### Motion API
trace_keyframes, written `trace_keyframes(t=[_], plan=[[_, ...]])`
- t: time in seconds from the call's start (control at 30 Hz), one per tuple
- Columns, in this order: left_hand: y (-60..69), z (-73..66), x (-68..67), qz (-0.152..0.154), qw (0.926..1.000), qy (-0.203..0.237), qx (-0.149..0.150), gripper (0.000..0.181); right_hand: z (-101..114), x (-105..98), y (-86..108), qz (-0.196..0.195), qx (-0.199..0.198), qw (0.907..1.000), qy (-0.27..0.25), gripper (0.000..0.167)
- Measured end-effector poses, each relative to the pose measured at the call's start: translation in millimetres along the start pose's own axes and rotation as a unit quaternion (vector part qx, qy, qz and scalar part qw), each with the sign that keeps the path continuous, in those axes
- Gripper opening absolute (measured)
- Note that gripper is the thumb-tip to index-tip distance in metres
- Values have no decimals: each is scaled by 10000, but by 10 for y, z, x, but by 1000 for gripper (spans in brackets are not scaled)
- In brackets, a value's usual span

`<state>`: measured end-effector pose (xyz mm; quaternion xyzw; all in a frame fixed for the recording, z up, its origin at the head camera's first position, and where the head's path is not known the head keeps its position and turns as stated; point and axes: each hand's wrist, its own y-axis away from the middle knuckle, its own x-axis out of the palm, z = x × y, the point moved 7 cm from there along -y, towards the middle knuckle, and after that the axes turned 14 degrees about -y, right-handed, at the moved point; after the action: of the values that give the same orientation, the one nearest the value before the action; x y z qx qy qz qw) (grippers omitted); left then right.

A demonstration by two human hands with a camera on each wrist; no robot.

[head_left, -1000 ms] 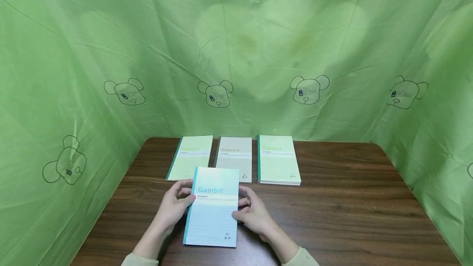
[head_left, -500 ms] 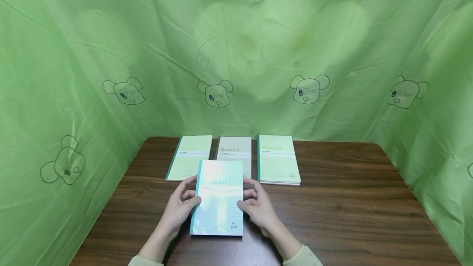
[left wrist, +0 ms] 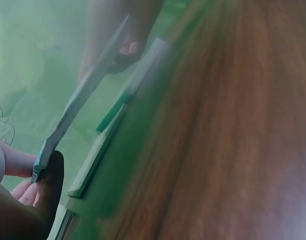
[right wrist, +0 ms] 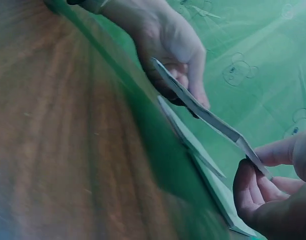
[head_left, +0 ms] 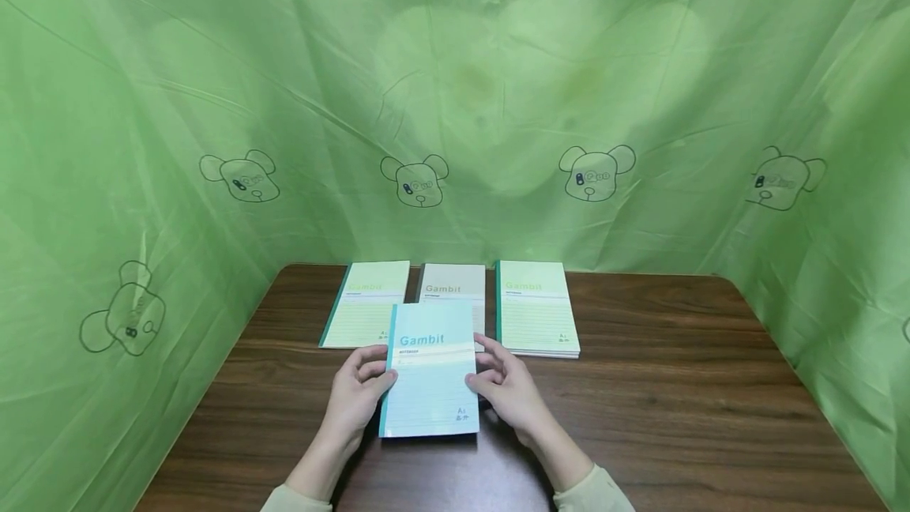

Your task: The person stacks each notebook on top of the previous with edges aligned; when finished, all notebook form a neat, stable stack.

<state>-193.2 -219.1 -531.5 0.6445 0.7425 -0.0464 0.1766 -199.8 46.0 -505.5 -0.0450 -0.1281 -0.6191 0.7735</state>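
Observation:
Between both hands a light blue notebook (head_left: pixel 430 385) marked "Gambit" is held, raised off the table and tilted toward the head camera. My left hand (head_left: pixel 357 393) pinches its teal spine edge, thumb on the cover and fingers behind. On the opposite edge my right hand (head_left: pixel 513 392) grips it the same way. Edge-on in the left wrist view, the notebook (left wrist: pixel 78 102) looks thin and slightly bent. The right wrist view shows the right thumb and fingers pinching the notebook (right wrist: pixel 213 120) near one end.
Behind it, in a row on the wooden table (head_left: pixel 675 385), lie a pale green notebook (head_left: pixel 370 310) at left, a grey notebook (head_left: pixel 455 283) partly covered in the middle, and a stack of green notebooks (head_left: pixel 536 310) at right. A green curtain (head_left: pixel 498 101) surrounds the table.
Both hands have carried the blue notebook up and to the right, away from the person, so it now overlaps the grey notebook's lower part. The row of notebooks has stayed put.

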Motion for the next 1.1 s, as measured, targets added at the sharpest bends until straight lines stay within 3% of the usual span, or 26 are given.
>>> trace_keyframes(t=[0.17,0.33,0.5,0.73,0.87,1.1], plan=[[-27,-97,97,-137,9999,51,11,46,85,-91,-42,49,0,10000,9,72],[-83,-232,201,-192,9997,151,-28,46,182,-208,-93,-193,-76,9998,-44,69],[-190,-346,290,-282,9991,308,-77,42,270,-317,-156,-331,-157,9992,-131,64],[-368,-551,419,-473,9964,705,-74,36,397,-485,-218,-220,-103,9997,48,67],[-477,-707,549,-508,9946,909,-27,35,481,-594,-262,-210,-113,9996,115,69],[-640,-924,889,-274,9930,1135,148,36,566,-903,-354,-647,-326,9972,160,64]])
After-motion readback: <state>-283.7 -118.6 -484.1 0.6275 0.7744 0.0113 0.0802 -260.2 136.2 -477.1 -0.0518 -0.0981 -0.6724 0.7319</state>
